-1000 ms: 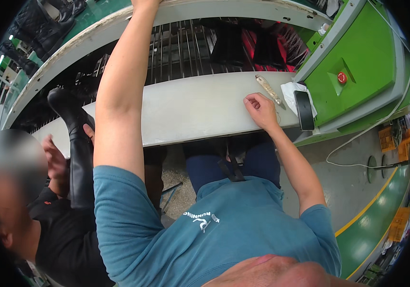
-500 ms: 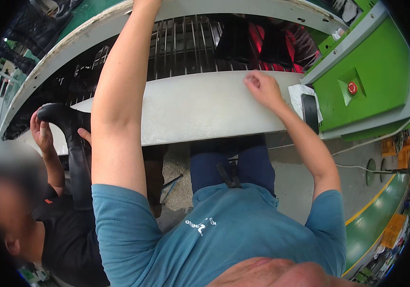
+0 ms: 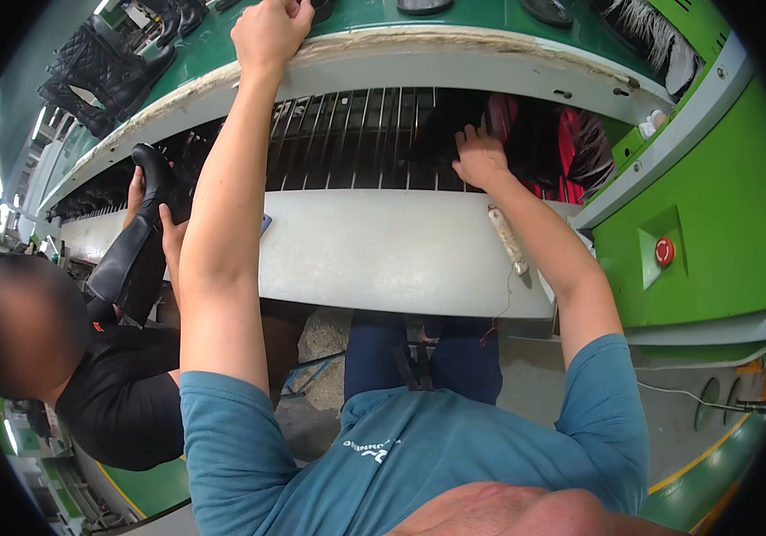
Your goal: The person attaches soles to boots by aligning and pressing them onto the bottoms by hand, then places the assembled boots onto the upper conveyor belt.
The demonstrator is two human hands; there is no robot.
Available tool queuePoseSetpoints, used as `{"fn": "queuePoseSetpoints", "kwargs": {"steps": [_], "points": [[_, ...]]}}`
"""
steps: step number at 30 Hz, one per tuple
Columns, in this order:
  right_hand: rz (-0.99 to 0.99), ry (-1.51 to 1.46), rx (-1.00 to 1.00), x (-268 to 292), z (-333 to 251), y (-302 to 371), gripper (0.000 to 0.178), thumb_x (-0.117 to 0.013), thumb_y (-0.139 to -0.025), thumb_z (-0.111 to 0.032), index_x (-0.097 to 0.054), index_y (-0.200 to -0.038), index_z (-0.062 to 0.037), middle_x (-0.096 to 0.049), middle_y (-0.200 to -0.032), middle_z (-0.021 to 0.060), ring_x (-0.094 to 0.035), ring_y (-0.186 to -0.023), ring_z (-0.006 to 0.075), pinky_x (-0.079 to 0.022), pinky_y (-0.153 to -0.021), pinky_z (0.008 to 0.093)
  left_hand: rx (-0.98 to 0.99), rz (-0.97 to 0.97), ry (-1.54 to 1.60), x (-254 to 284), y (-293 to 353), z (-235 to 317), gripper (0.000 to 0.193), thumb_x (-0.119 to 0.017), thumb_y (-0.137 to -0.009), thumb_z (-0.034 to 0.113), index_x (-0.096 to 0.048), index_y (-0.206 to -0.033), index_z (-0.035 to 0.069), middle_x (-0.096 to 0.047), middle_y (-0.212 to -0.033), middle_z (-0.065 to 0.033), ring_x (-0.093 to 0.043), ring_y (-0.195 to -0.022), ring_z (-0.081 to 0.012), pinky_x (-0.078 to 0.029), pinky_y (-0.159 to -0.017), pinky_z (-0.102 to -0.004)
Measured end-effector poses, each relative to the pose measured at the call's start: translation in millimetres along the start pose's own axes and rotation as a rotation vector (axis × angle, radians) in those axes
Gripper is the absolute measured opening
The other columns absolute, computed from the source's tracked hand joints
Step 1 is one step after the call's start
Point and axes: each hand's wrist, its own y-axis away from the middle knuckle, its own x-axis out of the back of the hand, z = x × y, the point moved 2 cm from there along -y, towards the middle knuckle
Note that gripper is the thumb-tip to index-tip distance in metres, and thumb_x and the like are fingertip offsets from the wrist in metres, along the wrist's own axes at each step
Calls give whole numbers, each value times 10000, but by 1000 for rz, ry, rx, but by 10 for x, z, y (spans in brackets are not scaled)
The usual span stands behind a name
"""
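A: Left hand (image 3: pixel 271 36)?
B: At green counter (image 3: pixel 481 18); fingers curled beside dark object (image 3: pixel 322 9), grasp indeterminate.
A: Right hand (image 3: pixel 481 159)?
B: Over rods (image 3: pixel 338 147), at black item (image 3: pixel 437 129) lying there; fingers loosely bent, grasp indeterminate.

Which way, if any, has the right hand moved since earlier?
Yes, forward: the right hand has gone from over the white board to beyond its far edge.
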Motion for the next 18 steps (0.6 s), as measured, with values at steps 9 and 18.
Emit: {"fn": "queuePoseSetpoints", "kwargs": {"steps": [9,18], "points": [[-217,-426,-149,301,0,-340,597,-754,-973,-500,-704,-1349,-39,-717,-1392,236,-721,-1274,401,-591,-1054,525,13,14,-10,5,20,-3,317,-799,-944,324,-758,-790,50,-752,-766,-203,-765,-770,-414,-595,-753,-507],[18,-1021,-307,1198,-411,-133,466,-716,-945,-430,-734,-930,35,-748,-886,241,-706,-820,393,-549,-786,508,-14,54,66,28,68,-5,318,-790,-947,322,-747,-782,54,-748,-760,-204,-760,-757,-421,-595,-748,-515]]}}
